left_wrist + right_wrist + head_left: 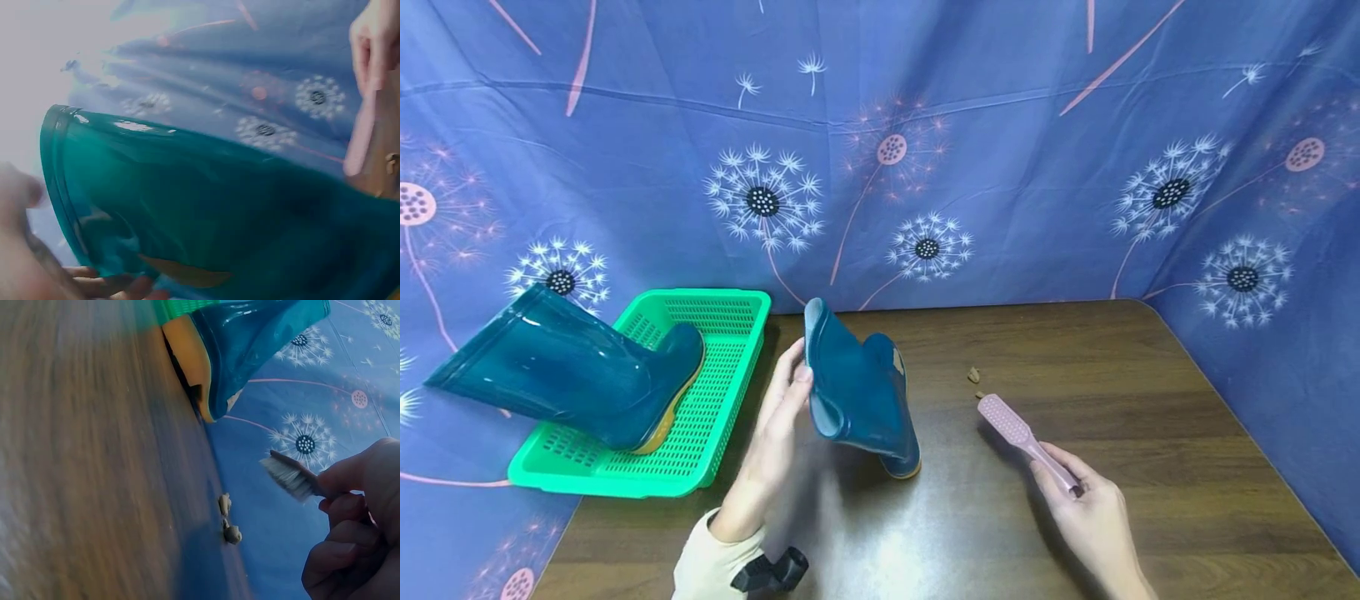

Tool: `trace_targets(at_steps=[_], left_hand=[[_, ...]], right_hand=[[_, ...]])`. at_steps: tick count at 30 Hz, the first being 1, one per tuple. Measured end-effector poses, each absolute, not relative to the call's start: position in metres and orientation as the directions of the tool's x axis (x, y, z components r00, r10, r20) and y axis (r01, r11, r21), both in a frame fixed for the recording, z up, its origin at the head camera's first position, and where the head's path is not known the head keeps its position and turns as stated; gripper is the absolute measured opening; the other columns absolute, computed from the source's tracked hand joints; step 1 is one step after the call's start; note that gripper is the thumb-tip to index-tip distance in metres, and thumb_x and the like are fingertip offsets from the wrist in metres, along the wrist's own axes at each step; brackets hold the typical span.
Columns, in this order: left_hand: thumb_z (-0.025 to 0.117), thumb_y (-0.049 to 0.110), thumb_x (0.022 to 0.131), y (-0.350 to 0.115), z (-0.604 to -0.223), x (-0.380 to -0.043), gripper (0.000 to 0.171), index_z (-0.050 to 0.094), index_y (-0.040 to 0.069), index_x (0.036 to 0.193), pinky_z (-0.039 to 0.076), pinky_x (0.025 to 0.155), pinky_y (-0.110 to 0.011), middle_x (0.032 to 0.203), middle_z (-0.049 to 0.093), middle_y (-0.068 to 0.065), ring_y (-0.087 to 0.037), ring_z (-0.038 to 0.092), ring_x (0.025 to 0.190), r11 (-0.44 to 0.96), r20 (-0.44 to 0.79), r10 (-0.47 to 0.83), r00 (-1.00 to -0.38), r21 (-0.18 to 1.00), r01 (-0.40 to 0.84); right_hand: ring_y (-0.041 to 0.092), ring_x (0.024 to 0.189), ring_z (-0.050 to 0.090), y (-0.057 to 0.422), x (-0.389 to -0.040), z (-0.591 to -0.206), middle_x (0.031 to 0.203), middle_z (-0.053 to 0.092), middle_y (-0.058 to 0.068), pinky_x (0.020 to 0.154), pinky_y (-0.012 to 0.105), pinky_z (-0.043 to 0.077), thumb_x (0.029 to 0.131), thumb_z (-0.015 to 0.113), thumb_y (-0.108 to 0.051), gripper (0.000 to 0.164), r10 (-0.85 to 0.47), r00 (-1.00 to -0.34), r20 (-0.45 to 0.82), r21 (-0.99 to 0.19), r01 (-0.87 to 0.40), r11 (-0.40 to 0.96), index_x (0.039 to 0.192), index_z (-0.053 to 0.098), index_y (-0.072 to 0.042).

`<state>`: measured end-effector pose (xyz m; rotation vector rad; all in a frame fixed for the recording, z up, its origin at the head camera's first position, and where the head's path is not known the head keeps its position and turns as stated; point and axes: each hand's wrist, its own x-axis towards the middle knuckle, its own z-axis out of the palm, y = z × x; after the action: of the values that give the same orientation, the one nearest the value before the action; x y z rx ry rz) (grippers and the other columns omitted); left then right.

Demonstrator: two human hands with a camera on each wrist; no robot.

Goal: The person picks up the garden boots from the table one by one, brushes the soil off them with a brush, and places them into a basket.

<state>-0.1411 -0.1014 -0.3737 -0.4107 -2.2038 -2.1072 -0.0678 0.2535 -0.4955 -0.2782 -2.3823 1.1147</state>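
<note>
Cream sleeve (718,560) and black wrist device (771,572) come nearest, below the left hand (769,446), whose grip holds a blue-green boot (865,392) by its top rim. That glossy boot tilts over the wooden desk (1187,467), opening leftward, yellowish sole facing right; its tan patch (898,361) is too small to read. Rightward, the right hand (1093,510) has its grip round the handle of a pink brush (1007,422), pale bristles down, near brown crumbs (973,375). Left, a green basket (606,486) bears another boot (587,367), lying sideways; dandelion-print cloth (1015,192) hangs behind.
</note>
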Motion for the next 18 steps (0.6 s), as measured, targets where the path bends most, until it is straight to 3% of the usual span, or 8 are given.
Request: trace_targets(at_steps=[4, 6, 8, 10, 12, 14, 18], left_hand=[[0.039, 0.050, 0.110, -0.076, -0.394, -0.131, 0.076, 0.021, 0.004, 0.168, 0.038, 0.119, -0.025, 0.172, 0.033, -0.017, -0.039, 0.037, 0.156, 0.088, 0.452, 0.075, -0.889, 0.885, 0.457], [0.050, 0.061, 0.104, -0.060, -0.402, -0.125, 0.092, 0.018, 0.004, 0.169, 0.037, 0.123, -0.027, 0.174, 0.031, -0.015, -0.037, 0.038, 0.156, 0.217, 0.576, 0.032, -0.817, 0.793, 0.569], [0.063, 0.066, 0.096, -0.045, -0.407, -0.122, 0.105, 0.022, 0.002, 0.167, 0.038, 0.126, -0.037, 0.174, 0.030, -0.016, -0.038, 0.041, 0.155, 0.379, 0.693, 0.003, -0.721, 0.666, 0.643], [0.074, 0.060, 0.091, -0.033, -0.408, -0.120, 0.106, 0.029, -0.003, 0.163, 0.045, 0.122, -0.049, 0.172, 0.032, -0.022, -0.042, 0.046, 0.151, 0.500, 0.787, -0.009, -0.616, 0.537, 0.679], [0.081, 0.043, 0.088, -0.024, -0.409, -0.120, 0.095, 0.037, -0.006, 0.157, 0.052, 0.113, -0.056, 0.168, 0.036, -0.027, -0.045, 0.052, 0.145, 0.556, 0.839, -0.016, -0.543, 0.459, 0.693], [0.083, 0.027, 0.085, -0.019, -0.408, -0.121, 0.085, 0.043, -0.004, 0.154, 0.058, 0.103, -0.060, 0.166, 0.040, -0.028, -0.046, 0.058, 0.139, 0.574, 0.851, -0.019, -0.524, 0.439, 0.691], [0.082, 0.014, 0.081, -0.014, -0.405, -0.120, 0.080, 0.049, 0.003, 0.153, 0.064, 0.090, -0.057, 0.164, 0.046, -0.022, -0.040, 0.068, 0.129, 0.584, 0.818, -0.045, -0.573, 0.487, 0.650]], right_hand=[[-0.001, 0.061, 0.055, 0.251, -0.067, -0.495, 0.097, 0.080, 0.022, 0.051, 0.016, 0.045, 0.088, 0.084, -0.005, 0.028, 0.378, -0.856, 0.352, -0.782, -0.047, 0.622, 0.116, 0.081, -0.004], [0.000, 0.061, 0.055, 0.252, -0.067, -0.495, 0.097, 0.080, 0.021, 0.052, 0.016, 0.046, 0.087, 0.085, -0.004, 0.028, 0.382, -0.855, 0.351, -0.781, -0.043, 0.622, 0.115, 0.081, -0.005], [0.000, 0.061, 0.055, 0.252, -0.067, -0.495, 0.096, 0.080, 0.020, 0.052, 0.016, 0.046, 0.087, 0.085, -0.004, 0.028, 0.386, -0.853, 0.351, -0.781, -0.040, 0.623, 0.115, 0.081, -0.006], [0.001, 0.061, 0.055, 0.252, -0.067, -0.495, 0.096, 0.081, 0.019, 0.053, 0.016, 0.045, 0.087, 0.085, -0.004, 0.028, 0.388, -0.854, 0.348, -0.783, -0.037, 0.621, 0.115, 0.081, -0.007], [0.001, 0.060, 0.055, 0.252, -0.067, -0.496, 0.096, 0.081, 0.018, 0.052, 0.016, 0.045, 0.087, 0.085, -0.005, 0.028, 0.387, -0.857, 0.341, -0.787, -0.035, 0.616, 0.115, 0.082, -0.008], [0.001, 0.059, 0.055, 0.252, -0.067, -0.497, 0.096, 0.081, 0.017, 0.051, 0.017, 0.044, 0.087, 0.085, -0.005, 0.028, 0.383, -0.859, 0.340, -0.789, -0.038, 0.614, 0.115, 0.082, -0.008], [0.000, 0.058, 0.055, 0.252, -0.068, -0.500, 0.094, 0.081, 0.018, 0.051, 0.016, 0.044, 0.086, 0.086, -0.003, 0.029, 0.370, -0.858, 0.357, -0.782, -0.058, 0.620, 0.114, 0.082, -0.008]])
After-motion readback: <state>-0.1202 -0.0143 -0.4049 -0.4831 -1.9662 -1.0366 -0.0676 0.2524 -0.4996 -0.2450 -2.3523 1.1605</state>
